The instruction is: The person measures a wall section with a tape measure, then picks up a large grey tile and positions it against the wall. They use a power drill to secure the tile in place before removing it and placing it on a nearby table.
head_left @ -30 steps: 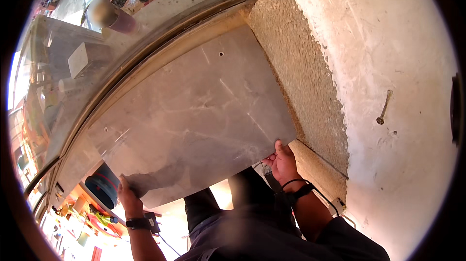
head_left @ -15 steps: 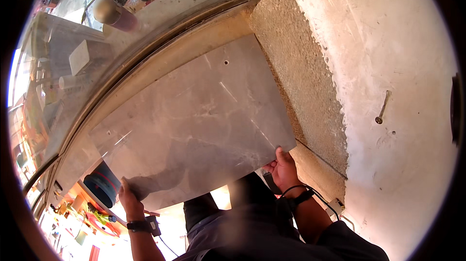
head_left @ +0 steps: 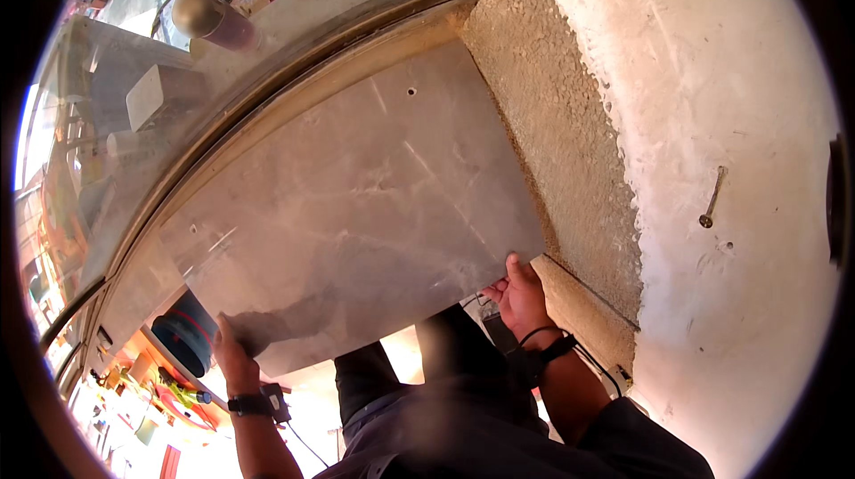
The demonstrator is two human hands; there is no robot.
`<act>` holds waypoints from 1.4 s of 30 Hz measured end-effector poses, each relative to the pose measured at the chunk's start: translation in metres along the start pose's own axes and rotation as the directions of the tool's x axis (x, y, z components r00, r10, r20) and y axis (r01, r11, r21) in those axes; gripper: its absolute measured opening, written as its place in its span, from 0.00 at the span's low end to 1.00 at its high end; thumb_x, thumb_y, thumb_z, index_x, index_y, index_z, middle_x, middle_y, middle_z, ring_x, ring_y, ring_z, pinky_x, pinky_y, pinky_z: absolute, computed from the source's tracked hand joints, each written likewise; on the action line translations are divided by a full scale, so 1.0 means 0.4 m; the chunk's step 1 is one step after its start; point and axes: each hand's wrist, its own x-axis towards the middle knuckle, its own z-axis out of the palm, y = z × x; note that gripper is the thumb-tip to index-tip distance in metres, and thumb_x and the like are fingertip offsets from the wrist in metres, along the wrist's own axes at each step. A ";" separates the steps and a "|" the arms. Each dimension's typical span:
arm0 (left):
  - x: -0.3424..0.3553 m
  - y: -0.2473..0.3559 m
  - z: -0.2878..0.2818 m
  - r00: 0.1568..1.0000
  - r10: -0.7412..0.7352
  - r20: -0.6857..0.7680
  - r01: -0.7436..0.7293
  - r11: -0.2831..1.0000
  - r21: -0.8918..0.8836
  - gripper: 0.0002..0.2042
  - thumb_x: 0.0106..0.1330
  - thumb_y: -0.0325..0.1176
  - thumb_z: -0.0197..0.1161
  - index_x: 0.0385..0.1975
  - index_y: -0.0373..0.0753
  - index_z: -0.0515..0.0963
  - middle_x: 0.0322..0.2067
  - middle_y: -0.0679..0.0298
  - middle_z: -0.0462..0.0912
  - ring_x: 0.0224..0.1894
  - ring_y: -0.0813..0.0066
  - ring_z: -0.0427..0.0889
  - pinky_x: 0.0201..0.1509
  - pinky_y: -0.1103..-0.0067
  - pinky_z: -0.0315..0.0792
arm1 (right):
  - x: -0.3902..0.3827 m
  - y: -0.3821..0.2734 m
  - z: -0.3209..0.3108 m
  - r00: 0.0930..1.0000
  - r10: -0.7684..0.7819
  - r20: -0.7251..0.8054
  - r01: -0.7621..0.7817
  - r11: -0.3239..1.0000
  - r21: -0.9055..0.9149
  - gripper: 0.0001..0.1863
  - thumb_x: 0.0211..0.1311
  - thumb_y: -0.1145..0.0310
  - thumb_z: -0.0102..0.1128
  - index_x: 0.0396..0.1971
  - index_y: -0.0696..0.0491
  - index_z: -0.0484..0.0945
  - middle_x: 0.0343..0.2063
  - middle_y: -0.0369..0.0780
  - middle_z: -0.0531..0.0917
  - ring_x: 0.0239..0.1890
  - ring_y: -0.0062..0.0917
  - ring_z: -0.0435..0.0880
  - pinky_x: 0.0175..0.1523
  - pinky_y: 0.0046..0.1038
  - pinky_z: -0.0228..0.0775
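Note:
A large grey, scuffed sheet panel [head_left: 356, 194] with a small round hole near its far edge lies across the middle of my view, against a wooden ledge [head_left: 383, 47] below the window. My left hand [head_left: 233, 356] grips its near left edge, thumb along the edge and fingers mostly hidden. My right hand [head_left: 518, 296] holds the near right corner, thumb on top and fingers curled at the underside. Both wrists carry black straps with cables.
A glass window [head_left: 107, 176] curves along the left and top, with bottles beyond it. A pebbled strip [head_left: 552, 141] and white wall [head_left: 739, 78] border the right. A dark round container [head_left: 178, 345] and colourful clutter [head_left: 169, 399] sit below left.
The panel dipped slightly toward me half a second ago and has since moved back up toward the window ledge. Both hands have kept their grip and moved with it.

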 end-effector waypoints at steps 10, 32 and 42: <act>-0.004 0.007 0.015 0.999 -0.033 -0.001 0.033 0.999 -0.030 0.22 0.70 0.50 0.52 0.46 0.33 0.74 0.40 0.61 0.79 0.42 0.70 0.77 0.50 0.75 0.71 | 0.072 -0.040 0.019 0.996 -0.046 0.082 0.052 0.996 -0.075 0.21 0.66 0.51 0.54 0.50 0.50 0.70 0.43 0.38 0.81 0.43 0.28 0.82 0.49 0.38 0.77; 0.018 0.008 0.013 0.999 -0.019 -0.037 0.018 0.999 -0.032 0.21 0.70 0.48 0.52 0.43 0.33 0.75 0.37 0.58 0.80 0.38 0.68 0.79 0.46 0.75 0.73 | 0.042 -0.024 0.025 1.000 -0.020 0.009 0.021 0.998 -0.066 0.20 0.68 0.52 0.52 0.51 0.50 0.70 0.43 0.38 0.81 0.43 0.28 0.82 0.47 0.36 0.77; 0.017 -0.003 0.021 0.998 -0.009 -0.055 0.005 0.998 -0.066 0.21 0.72 0.47 0.51 0.47 0.32 0.73 0.39 0.58 0.80 0.40 0.67 0.79 0.45 0.74 0.74 | 0.036 0.023 -0.011 1.000 -0.012 0.009 0.012 0.999 -0.051 0.22 0.67 0.51 0.52 0.51 0.52 0.69 0.45 0.39 0.80 0.45 0.28 0.81 0.49 0.37 0.76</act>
